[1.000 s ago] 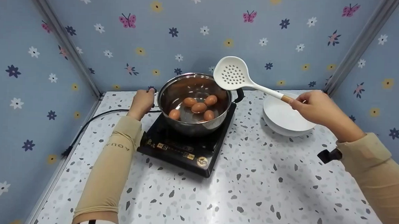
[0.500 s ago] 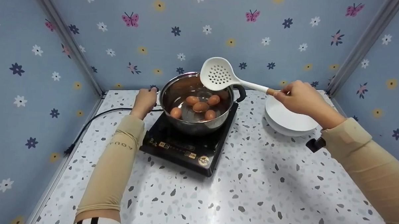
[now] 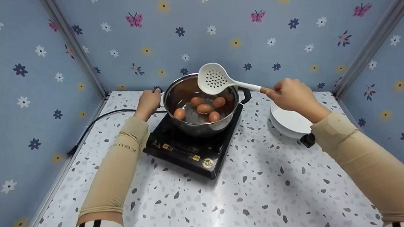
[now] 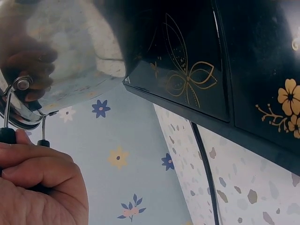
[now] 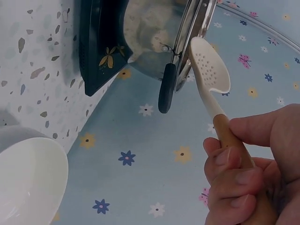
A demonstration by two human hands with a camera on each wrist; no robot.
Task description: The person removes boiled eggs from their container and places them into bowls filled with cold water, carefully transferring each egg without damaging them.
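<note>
Leftward and a little lower than a second ago, the spoon [image 3: 235,83] has come further over the pot [image 3: 201,127], along with the right hand [image 3: 295,96]. That hand is clamped on the spoon; the right wrist view shows its fingers curled round the wooden handle [image 5: 229,140], mostly covered from above. The left hand [image 3: 149,101] is closed on a side handle of the pot — the left wrist view shows the fingers wrapped over a dark grip [image 4: 7,136], largely hidden behind them.

Only the head view shows the eggs [image 3: 205,109], brown and lying inside the pot; a brown sliver by the near rim is hard to make out. Whether the spoon touches the rim, I cannot tell. The pot sits on the black cooker [image 3: 183,156], whose gold flowers show clearly only from the left wrist. The white bowl [image 3: 290,121] is partly behind the right arm, and cut off in the right wrist view
</note>
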